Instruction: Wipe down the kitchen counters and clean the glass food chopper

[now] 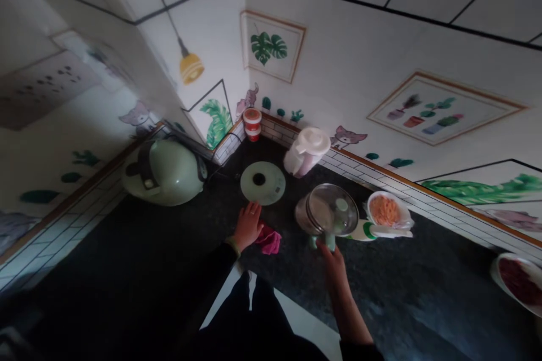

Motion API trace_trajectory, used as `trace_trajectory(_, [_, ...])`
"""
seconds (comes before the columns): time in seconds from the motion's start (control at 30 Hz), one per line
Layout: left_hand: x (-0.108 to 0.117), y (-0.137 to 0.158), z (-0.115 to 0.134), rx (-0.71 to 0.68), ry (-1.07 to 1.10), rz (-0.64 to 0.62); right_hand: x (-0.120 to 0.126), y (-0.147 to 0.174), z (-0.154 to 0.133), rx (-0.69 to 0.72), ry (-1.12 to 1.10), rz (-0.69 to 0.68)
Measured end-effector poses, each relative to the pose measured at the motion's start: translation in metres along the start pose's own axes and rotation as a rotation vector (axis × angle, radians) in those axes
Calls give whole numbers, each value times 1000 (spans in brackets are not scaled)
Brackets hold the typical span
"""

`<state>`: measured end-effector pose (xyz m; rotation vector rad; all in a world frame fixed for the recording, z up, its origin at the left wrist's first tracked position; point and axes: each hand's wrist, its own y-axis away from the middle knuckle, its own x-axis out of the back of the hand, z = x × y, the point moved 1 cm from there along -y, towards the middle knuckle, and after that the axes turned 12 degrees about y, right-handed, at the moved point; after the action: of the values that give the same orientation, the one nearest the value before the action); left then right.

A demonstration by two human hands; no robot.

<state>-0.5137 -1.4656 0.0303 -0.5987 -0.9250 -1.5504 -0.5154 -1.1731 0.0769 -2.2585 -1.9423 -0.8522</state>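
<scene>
My right hand is closed around the pale green handle of a pot, which stands on the dark countertop with a glass lid on it. The lid has a pale green knob. My left hand is open, its fingers stretched out at the front edge of a round pale green heating base. A crumpled pink cloth lies against that hand's right side; whether the thumb touches it I cannot tell.
Behind the base stand a white lidded pitcher and red-and-white tubs. A green appliance sits at left. Right of the pot are a bowl of orange shreds and a white-handled utensil. A bowl of dark red food is far right.
</scene>
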Motion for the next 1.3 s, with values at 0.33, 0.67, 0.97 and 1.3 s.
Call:
trace_trajectory(0.33, [-14, 8, -4, 30, 135, 41, -10, 32, -35, -45, 189, -377])
trace_trajectory(0.67, [-21, 15, -5, 47, 228, 71, -116, -36, -132, 79, 180, -478])
trace_trajectory(0.97, [-15, 19, 1, 68, 296, 72, -144, -55, -137, 3, 148, -462])
trace_trajectory(1.3, [-28, 19, -4, 56, 563, 172, -150, -39, -95, -22, 89, -408])
